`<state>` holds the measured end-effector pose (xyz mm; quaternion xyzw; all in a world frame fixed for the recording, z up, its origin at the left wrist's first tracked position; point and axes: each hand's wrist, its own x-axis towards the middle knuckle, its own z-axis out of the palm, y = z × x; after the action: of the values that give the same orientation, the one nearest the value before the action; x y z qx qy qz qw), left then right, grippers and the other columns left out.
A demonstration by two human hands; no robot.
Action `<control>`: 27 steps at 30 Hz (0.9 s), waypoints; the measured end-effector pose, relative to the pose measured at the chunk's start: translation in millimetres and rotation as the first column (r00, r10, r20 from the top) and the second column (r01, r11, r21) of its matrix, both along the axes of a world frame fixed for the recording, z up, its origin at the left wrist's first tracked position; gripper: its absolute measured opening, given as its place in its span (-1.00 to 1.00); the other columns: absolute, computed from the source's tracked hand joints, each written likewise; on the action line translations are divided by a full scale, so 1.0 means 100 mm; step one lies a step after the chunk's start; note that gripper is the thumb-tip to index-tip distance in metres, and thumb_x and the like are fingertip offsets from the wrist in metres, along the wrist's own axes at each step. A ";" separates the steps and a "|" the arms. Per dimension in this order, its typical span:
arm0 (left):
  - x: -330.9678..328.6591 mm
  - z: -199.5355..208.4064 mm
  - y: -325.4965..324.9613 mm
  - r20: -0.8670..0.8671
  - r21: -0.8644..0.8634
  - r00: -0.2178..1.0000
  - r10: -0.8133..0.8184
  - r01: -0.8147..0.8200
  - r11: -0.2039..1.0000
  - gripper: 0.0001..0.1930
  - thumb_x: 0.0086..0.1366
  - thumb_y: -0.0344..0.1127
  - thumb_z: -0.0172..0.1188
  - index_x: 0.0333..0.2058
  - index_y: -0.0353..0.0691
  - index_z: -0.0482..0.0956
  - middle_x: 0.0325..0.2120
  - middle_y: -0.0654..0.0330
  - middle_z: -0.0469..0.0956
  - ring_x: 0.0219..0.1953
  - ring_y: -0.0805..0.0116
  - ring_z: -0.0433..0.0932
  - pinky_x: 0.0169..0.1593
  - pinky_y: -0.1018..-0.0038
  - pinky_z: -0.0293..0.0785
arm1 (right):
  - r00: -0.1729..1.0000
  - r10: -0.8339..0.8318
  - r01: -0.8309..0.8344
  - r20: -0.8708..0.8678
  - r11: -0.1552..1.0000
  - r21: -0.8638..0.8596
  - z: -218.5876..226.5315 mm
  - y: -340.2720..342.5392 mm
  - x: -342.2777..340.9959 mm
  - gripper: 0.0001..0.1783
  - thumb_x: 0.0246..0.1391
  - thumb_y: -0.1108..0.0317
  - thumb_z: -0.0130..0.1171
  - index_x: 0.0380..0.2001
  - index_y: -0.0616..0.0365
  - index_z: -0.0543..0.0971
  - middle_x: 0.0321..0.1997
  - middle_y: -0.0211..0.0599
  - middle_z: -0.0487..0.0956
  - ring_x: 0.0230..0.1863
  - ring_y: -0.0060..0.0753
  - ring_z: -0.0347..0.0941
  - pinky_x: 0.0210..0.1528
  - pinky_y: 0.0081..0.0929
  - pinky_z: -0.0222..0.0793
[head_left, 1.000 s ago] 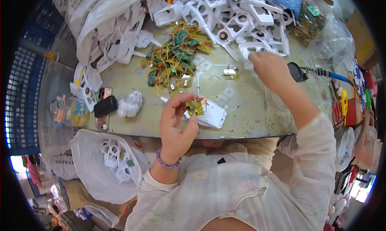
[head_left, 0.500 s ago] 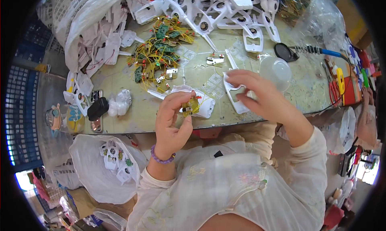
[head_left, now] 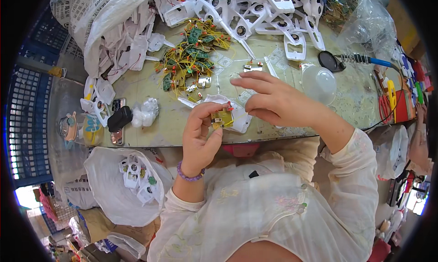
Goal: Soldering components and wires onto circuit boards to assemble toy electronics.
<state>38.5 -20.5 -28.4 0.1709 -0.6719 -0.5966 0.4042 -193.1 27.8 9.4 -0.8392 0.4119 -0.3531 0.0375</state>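
Note:
Between the thumb and fingers of my left hand (head_left: 200, 133) is a small circuit board (head_left: 222, 118) with yellow wires and a red part on its edge. Just beyond it, a white plastic housing (head_left: 242, 119) lies on the table, partly covered by that hand and the board. My right hand (head_left: 273, 97) hovers to the right of the board, fingers apart and holding nothing I can see. Beneath the right hand, another white plastic frame (head_left: 271, 68) is mostly hidden. A small metal piece (head_left: 253, 66) lies past my right fingertips.
A heap of wired circuit boards (head_left: 194, 52) lies mid-table. White plastic frames (head_left: 255, 15) pile up behind, beside a large sack (head_left: 98, 24). A soldering iron (head_left: 360, 58) and a round translucent lid (head_left: 319, 85) are at right. A white bag (head_left: 109, 189) hangs open below the table's left edge.
My right hand has moved left from the white frame toward the board. My left hand still holds the board, now turned flatter to view. The whole view has shifted slightly.

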 end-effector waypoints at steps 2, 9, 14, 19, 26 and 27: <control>0.01 0.00 -0.02 -0.012 0.026 0.999 -0.040 0.040 0.999 -0.52 0.01 -0.65 -0.03 0.00 -0.35 0.38 -0.01 0.09 0.35 0.09 0.29 0.35 0.22 0.39 0.19 | 0.999 0.023 -0.024 0.030 0.999 0.021 -0.03 -0.06 0.03 -0.83 -0.09 0.48 0.25 -0.35 0.11 0.53 -0.27 -0.32 0.58 -0.20 -0.20 0.50 -0.20 -0.27 0.43; 0.05 -0.06 -0.04 -0.020 0.099 0.999 0.027 -0.025 0.995 -0.51 0.03 -0.66 -0.02 0.02 -0.35 0.35 0.00 0.09 0.36 0.11 0.28 0.36 0.23 0.39 0.18 | 0.989 -0.034 -0.029 0.142 0.908 0.417 0.01 0.04 -0.04 -0.86 -0.03 0.43 0.22 -0.34 0.13 0.53 -0.37 -0.23 0.57 -0.34 -0.13 0.51 -0.31 -0.30 0.42; 0.08 -0.04 0.01 0.021 0.120 0.995 0.097 -0.099 0.988 -0.46 0.02 -0.63 0.06 0.07 -0.34 0.32 0.04 0.04 0.35 0.11 0.21 0.36 0.24 0.35 0.16 | 0.987 -0.055 0.000 0.151 0.941 0.339 0.02 0.17 -0.03 -0.82 -0.06 0.48 0.22 -0.30 0.12 0.56 -0.43 -0.30 0.57 -0.40 -0.24 0.52 -0.42 -0.36 0.40; 0.04 0.35 0.12 0.366 -0.725 0.828 0.425 -0.033 0.688 -0.44 -0.01 -0.42 0.29 0.05 -0.19 0.44 0.04 0.05 0.41 0.21 0.00 0.28 0.28 0.03 0.02 | 0.992 -0.120 0.117 0.045 0.991 0.063 -0.05 0.41 0.29 -0.63 -0.31 0.51 0.24 -0.28 0.07 0.56 -0.45 -0.39 0.56 -0.45 -0.31 0.52 -0.46 -0.38 0.41; -0.09 0.28 0.18 0.443 -0.600 0.880 0.171 0.149 0.786 -0.75 0.02 -0.42 0.29 -0.25 -0.06 0.64 -0.36 0.30 0.63 -0.11 0.30 0.58 0.27 0.05 0.03 | 0.977 -0.161 0.154 0.142 0.986 0.061 -0.22 0.69 0.45 -0.70 -0.20 0.42 0.17 -0.28 0.16 0.48 -0.47 -0.34 0.49 -0.45 -0.33 0.47 -0.47 -0.43 0.38; -0.14 0.27 0.19 0.425 -0.597 0.891 0.161 0.142 0.790 -0.79 0.03 -0.42 0.29 -0.30 -0.07 0.64 -0.37 0.29 0.63 -0.14 0.26 0.59 0.26 0.05 0.07 | 0.968 -0.181 0.173 0.173 0.983 0.056 -0.24 0.71 0.44 -0.71 -0.20 0.43 0.17 -0.29 0.15 0.47 -0.48 -0.35 0.49 -0.46 -0.33 0.46 -0.48 -0.43 0.37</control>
<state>24.4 -1.6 -1.5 0.1684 -0.9028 -0.2872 0.2721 -148.7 98.7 -14.6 -0.7633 0.4871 -0.4201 0.0594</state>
